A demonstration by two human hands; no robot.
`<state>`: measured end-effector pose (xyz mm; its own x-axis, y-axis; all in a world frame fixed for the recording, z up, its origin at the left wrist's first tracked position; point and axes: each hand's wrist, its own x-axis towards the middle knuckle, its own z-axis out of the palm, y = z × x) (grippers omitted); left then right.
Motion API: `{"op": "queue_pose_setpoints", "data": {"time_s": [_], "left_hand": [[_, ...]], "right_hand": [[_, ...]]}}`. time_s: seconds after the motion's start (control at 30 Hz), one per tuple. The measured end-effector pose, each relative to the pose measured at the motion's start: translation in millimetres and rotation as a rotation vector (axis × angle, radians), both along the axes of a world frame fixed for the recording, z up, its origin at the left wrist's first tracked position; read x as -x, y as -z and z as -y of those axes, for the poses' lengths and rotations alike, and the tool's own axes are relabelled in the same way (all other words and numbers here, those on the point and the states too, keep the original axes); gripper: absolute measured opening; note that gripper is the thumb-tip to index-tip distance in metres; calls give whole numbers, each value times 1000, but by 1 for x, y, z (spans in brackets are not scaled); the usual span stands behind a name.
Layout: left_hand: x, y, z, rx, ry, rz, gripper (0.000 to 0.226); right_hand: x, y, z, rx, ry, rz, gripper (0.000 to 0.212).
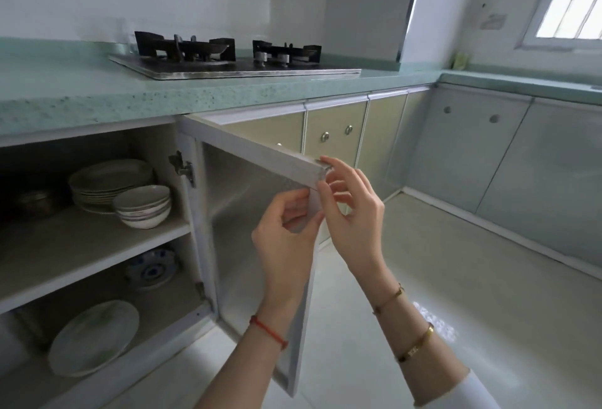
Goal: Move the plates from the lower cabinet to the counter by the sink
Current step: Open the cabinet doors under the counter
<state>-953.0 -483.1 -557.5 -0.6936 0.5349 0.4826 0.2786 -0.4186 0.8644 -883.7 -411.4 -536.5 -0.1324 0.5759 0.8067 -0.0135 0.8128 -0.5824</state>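
The left hand [286,232] is gripping the free edge of the open cabinet door [247,213], fingers curled round it. The right hand [351,213] is pinching the door's top corner between thumb and forefinger, other fingers loose. A stack of plates [107,180] is sitting on the upper shelf inside beside nested bowls [143,206], and a single plate [94,337] is lying on the lower shelf.
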Motion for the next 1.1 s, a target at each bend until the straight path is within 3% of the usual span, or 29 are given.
{"op": "queue_pose_setpoints", "data": {"time_s": [0.87, 1.1], "left_hand": [[3, -5, 6, 81, -21, -156, 32], [23, -17, 49, 53, -51, -107, 35]], "right_hand": [[-8, -3, -15, 12, -51, 50, 37], [-6, -15, 4, -55, 90, -45, 27]]}}
